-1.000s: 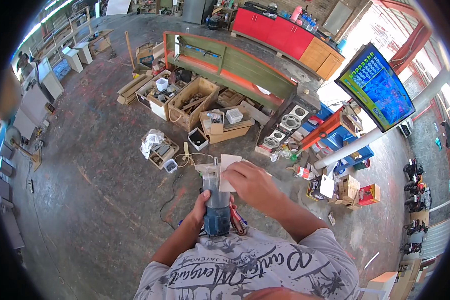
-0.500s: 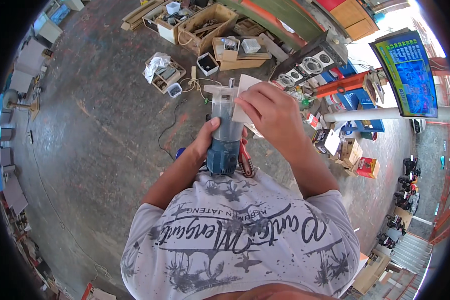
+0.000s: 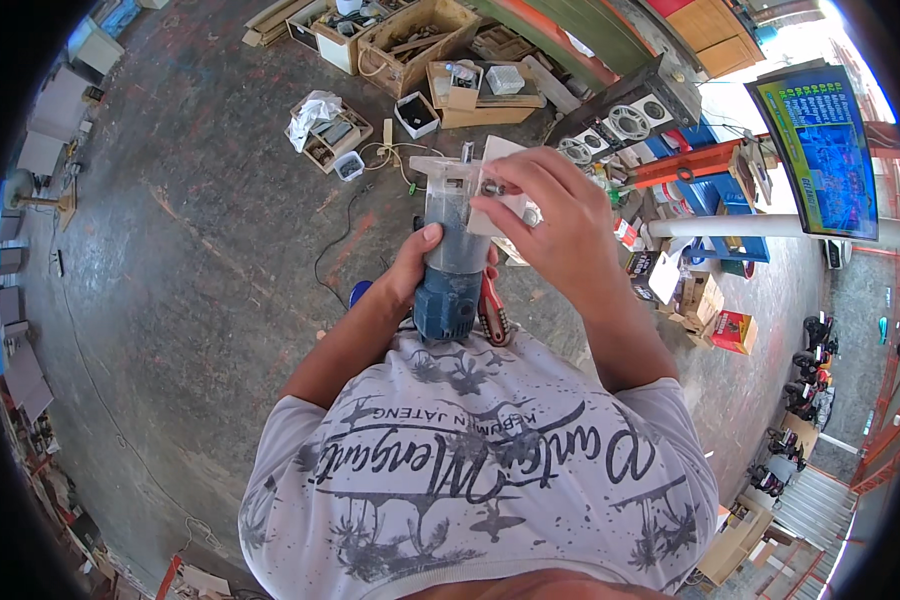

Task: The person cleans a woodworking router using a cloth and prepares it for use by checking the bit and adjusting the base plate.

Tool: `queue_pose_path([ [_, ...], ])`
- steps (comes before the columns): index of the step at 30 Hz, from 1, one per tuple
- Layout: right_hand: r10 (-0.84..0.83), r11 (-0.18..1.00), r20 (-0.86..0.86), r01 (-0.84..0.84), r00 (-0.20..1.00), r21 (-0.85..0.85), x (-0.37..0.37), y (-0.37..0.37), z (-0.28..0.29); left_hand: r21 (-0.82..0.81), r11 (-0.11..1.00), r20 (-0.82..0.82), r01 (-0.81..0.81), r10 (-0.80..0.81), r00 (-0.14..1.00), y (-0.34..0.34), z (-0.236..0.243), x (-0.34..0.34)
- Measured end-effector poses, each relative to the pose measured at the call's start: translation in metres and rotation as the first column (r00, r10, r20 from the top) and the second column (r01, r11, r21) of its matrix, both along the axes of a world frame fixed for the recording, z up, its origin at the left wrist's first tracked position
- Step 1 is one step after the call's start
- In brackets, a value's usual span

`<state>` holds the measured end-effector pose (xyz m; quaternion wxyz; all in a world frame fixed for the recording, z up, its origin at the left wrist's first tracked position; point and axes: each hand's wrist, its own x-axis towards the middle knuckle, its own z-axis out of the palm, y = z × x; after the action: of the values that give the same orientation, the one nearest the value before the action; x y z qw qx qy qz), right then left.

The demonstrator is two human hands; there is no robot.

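Observation:
A trim router (image 3: 448, 300) with a blue motor body and a clear plastic base stands in front of my shirt, its metal shank upward. My left hand (image 3: 413, 262) is wrapped round the body, thumb on the near left side. A pale flat plate (image 3: 506, 150) lies against the base's right side. At that plate, my right hand (image 3: 555, 205) has thumb and index finger round a small metal knob (image 3: 492, 187). Beside the router's right side hangs a red-and-grey strap-like piece (image 3: 492, 315); what it belongs to is hidden.
Beyond the router, wooden crates (image 3: 415, 45) and a box of scraps (image 3: 332, 140) stand on the concrete floor (image 3: 200, 290). A speaker cabinet (image 3: 625, 120) and a lit screen (image 3: 815, 150) are at far right, with cartons (image 3: 705, 305) below. A dark cable (image 3: 335, 255) crosses the floor.
My right thumb and index finger have spread a little and shifted, so the metal knob now shows between them. The router has risen slightly in view, still in my left hand.

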<state>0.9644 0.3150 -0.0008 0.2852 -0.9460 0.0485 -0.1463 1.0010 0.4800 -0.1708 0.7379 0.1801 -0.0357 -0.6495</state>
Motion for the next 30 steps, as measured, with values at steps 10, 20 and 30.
queue_pose_path([
  [10, -0.002, 1.0, 0.101, -0.001, 0.995, 0.027, -0.001, 0.001, -0.009, -0.008, 1.0, -0.005, -0.019, 0.019, 1.0, 0.004, -0.001, -0.001],
  [20, -0.049, 0.954, 0.115, 0.012, 0.992, 0.299, -0.015, 0.002, -0.026, -0.008, 0.999, 0.005, -0.038, 0.038, 0.999, 0.007, 0.007, -0.011],
  [30, -0.042, 0.938, 0.172, -0.021, 0.984, 0.347, -0.02, 0.006, -0.041, 0.003, 0.996, 0.045, -0.088, 0.088, 0.995, 0.014, 0.011, -0.018],
])
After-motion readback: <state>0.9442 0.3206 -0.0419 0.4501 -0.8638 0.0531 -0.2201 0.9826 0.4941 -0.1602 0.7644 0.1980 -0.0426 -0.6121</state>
